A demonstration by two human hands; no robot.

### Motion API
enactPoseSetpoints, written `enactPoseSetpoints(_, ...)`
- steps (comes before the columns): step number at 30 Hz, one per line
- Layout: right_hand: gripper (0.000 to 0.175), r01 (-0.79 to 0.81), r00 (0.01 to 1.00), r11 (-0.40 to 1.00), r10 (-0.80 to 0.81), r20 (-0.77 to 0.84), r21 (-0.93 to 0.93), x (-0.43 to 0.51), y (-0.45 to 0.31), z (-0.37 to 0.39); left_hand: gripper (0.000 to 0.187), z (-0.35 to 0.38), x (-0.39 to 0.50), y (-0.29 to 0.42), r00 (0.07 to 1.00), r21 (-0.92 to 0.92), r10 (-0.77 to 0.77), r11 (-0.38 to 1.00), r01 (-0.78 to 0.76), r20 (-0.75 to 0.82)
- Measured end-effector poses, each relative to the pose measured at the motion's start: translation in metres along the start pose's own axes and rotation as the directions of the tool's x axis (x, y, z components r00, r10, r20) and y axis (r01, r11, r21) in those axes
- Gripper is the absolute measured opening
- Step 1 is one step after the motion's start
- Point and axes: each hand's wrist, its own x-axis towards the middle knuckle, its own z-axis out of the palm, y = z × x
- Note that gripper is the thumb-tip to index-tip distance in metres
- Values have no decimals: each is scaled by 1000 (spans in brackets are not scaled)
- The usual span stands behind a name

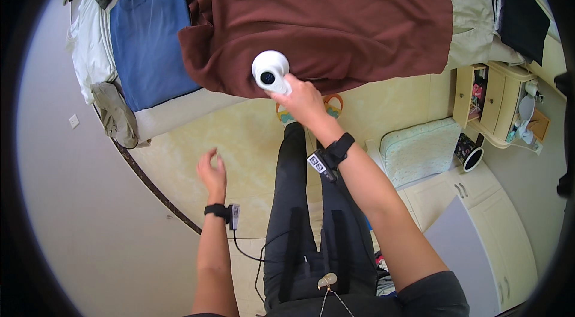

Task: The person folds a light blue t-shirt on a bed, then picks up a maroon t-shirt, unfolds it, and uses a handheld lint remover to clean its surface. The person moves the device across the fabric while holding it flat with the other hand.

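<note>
My right hand (302, 100) grips the handle of a white handheld device with a round head and a small dark display, likely a fabric shaver (271, 66). Its head rests on or just over the near edge of a dark red-brown garment or cloth (332, 43), spread with wrinkles over the bed. Whether the head touches the fabric cannot be told. My left hand (212, 173) is raised over the floor, empty, with its fingers slightly curled and apart. Left of the red-brown cloth lies a folded blue garment (152, 43).
White clothing (92, 47) and a grey-brown garment (117, 114) lie at the bed's left end, dark folded clothes (523, 16) at its right. A small cabinet (498, 101), a cushioned seat (420, 150) and a bin (469, 153) stand right. A cable hangs beside my legs.
</note>
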Motion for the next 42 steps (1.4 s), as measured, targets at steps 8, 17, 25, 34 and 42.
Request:
enactPoseSetpoints(8,28,-58,895,927,213,-393,371,-33,62,-82,23,23,132,192,874,-323,386,820,-472,-296)
enactPoseSetpoints(17,27,-215,856,711,467,-221,669,-82,76,-97,29,82,148,237,936,-537,253,769,-347,-244)
enactPoseSetpoints(25,26,-214,877,702,445,-184,680,-85,65,-90,7,100,145,243,980,-737,103,647,-196,-170)
enactPoseSetpoints(34,26,-18,986,786,118,-121,618,-46,29,-71,5,54,150,186,987,-709,54,690,-145,-150)
enactPoseSetpoints(42,36,-3,968,936,91,-233,352,-5,32,-57,8,73,179,209,898,-382,370,815,-436,-238)
